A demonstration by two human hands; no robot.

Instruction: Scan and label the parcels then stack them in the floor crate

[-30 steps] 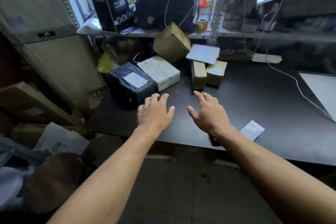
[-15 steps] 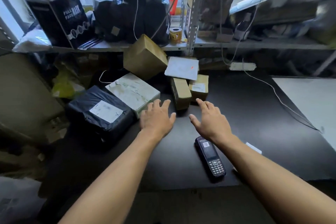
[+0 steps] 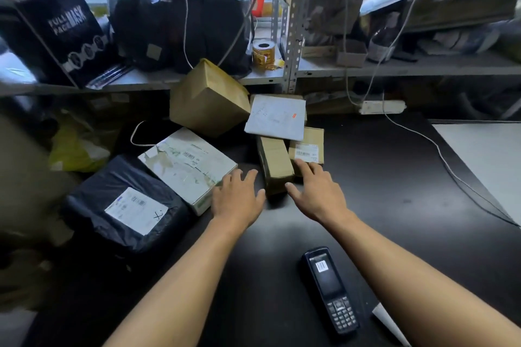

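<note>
Several parcels lie at the back of the black table (image 3: 380,191). A narrow brown box (image 3: 275,160) sits between my two hands. My left hand (image 3: 236,200) hovers just left of it with fingers spread, beside a white box (image 3: 187,165). My right hand (image 3: 315,194) reaches its right side, fingertips touching a small brown box with a barcode label (image 3: 307,146). A black bagged parcel (image 3: 121,205) lies at the left. A large brown box (image 3: 208,98) tilts against the shelf, and a flat grey mailer (image 3: 276,117) rests on the small boxes. A handheld scanner (image 3: 328,289) lies near the front edge.
A metal shelf (image 3: 338,70) behind the table carries black bags, a "Full Face Mask" box (image 3: 62,34) and a roll of stickers (image 3: 263,52). A power strip (image 3: 382,107) and its white cable (image 3: 451,160) run across the right. A white sheet (image 3: 487,160) lies far right.
Both hands have moved forward across the table to either side of the narrow brown box. The view has closed in on the parcels, and the scanner now shows near the front edge.
</note>
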